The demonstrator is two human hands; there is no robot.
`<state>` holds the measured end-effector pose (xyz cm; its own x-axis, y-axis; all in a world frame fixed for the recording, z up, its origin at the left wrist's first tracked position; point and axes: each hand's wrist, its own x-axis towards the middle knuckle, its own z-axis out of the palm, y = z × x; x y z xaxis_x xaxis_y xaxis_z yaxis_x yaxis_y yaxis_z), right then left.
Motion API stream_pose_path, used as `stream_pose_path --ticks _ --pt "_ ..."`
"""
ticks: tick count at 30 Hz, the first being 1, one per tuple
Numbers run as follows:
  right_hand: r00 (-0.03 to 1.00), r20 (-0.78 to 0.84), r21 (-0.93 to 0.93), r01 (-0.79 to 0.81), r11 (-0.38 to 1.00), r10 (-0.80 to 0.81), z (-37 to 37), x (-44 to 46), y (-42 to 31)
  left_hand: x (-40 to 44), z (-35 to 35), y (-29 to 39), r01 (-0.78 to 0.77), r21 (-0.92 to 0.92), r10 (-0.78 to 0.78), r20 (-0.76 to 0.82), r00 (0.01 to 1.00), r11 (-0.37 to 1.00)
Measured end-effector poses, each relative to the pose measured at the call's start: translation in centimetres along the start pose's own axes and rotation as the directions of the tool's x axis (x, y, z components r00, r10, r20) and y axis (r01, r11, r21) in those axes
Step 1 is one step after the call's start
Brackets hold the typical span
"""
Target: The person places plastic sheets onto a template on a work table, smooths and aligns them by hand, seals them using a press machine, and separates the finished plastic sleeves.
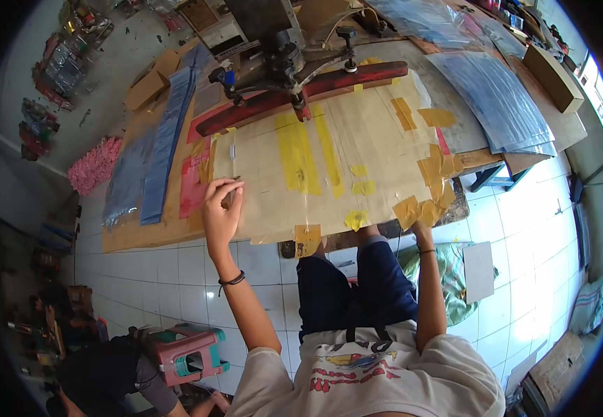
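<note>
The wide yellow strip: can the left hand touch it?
Probably yes: the left hand is at the left edge of the tan sheet, and nothing seems to block the wide yellow strip.

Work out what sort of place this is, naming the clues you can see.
Probably a small workshop, perhaps one handling plastic. The clues are the machine with its long red bar over a taped board, and the pile of plastic sheets to the right.

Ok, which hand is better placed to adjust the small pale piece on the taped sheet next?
Left, most likely: the left hand is close to the small pale piece on the taped sheet, while the right hand is near the opposite corner, partly hidden.
</note>
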<state>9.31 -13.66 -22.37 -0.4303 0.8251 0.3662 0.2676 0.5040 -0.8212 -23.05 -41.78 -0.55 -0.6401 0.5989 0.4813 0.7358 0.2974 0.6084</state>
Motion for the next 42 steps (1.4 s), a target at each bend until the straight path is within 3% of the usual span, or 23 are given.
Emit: stream_pose_path --ticks 3,4,8,11,12,14,16,17,19,21,23,24,28,31,33,35,38,42 --pt "0.988 0.149 -0.107 -0.024 0.994 0.04 3.5 -0.6 2.5 0.0 -0.1 -0.6 -0.069 0.027 0.069 -0.018 0.997 0.997" --pt "0.984 0.17 -0.125 -0.04 0.991 0.061 4.3 -0.8 3.1 0.0 -0.2 -0.1 -0.009 -0.017 0.009 0.0 1.0 1.0" --pt "0.98 0.16 -0.079 -0.11 0.991 0.122 5.7 -1.5 6.0 0.0 -0.5 -0.2 -0.027 -0.019 0.028 0.032 0.999 0.999" --pt "0.987 0.028 0.12 -0.162 0.979 0.16 4.2 -1.7 8.0 0.0 -0.4 -0.2 -0.019 -0.013 0.02 0.034 0.999 1.0" --pt "0.984 -0.04 0.208 -0.164 0.964 0.176 3.2 -1.5 8.1 0.1 -0.2 -0.6 -0.116 0.005 0.116 -0.024 0.993 0.993" --pt "0.954 -0.206 0.394 -0.123 0.911 0.218 0.6 -0.1 7.5 0.1 -0.1 -0.6 -0.115 -0.007 0.114 -0.029 0.993 0.993" --pt "0.894 -0.31 0.569 -0.097 0.816 0.323 -3.5 3.0 1.2 0.1 0.0 -0.8 -0.119 -0.014 0.118 -0.039 0.992 0.993" --pt "0.845 -0.421 0.512 -0.078 0.855 0.329 -4.7 3.9 1.7 0.1 0.0 -1.0 -0.122 -0.014 0.121 -0.042 0.992 0.992" --pt "0.76 -0.464 0.598 -0.111 0.794 0.456 -8.1 4.5 -5.0 0.1 0.0 -1.1 -0.104 -0.022 0.103 -0.04 0.994 0.994" --pt "0.766 -0.554 0.558 0.052 0.829 0.325 -10.2 5.1 -8.2 0.0 -0.1 -0.6 -0.06 -0.037 0.059 -0.026 0.998 0.998" --pt "0.843 -0.517 0.384 0.075 0.92 0.147 -10.9 5.8 -11.8 0.0 -0.1 -0.8 -0.064 -0.042 0.063 -0.034 0.997 0.997" --pt "0.882 -0.448 0.342 0.019 0.939 0.146 -10.9 6.0 -13.0 -0.1 -0.1 -0.8 -0.07 -0.042 0.068 -0.035 0.997 0.997" --pt "0.946 -0.324 0.226 0.089 0.97 -0.012 -9.2 7.4 -15.1 -0.1 0.0 -1.2 -0.089 -0.045 0.087 -0.044 0.995 0.995" --pt "0.988 -0.077 0.002 0.134 0.991 -0.134 -7.6 8.4 -18.8 -0.2 -0.1 -1.2 -0.078 -0.037 0.077 -0.032 0.997 0.996" --pt "0.955 0.123 -0.142 0.285 0.948 -0.269 -6.5 9.4 -21.7 -0.2 -0.1 -1.4 -0.115 -0.037 0.113 -0.047 0.992 0.993" --pt "0.925 0.323 -0.128 0.252 0.959 -0.2 -4.9 9.7 -23.3 -0.1 0.0 -1.6 -0.164 -0.025 0.162 -0.063 0.985 0.986" --pt "0.802 0.5 -0.323 0.524 0.788 -0.328 -1.9 10.7 -21.8 0.0 0.0 -1.7 -0.229 0.037 0.231 -0.088 0.969 0.973" --pt "0.852 0.48 -0.458 0.445 0.77 -0.207 2.2 9.9 -23.1 0.0 -0.4 -1.2 -0.178 0.019 0.178 -0.053 0.983 0.984"
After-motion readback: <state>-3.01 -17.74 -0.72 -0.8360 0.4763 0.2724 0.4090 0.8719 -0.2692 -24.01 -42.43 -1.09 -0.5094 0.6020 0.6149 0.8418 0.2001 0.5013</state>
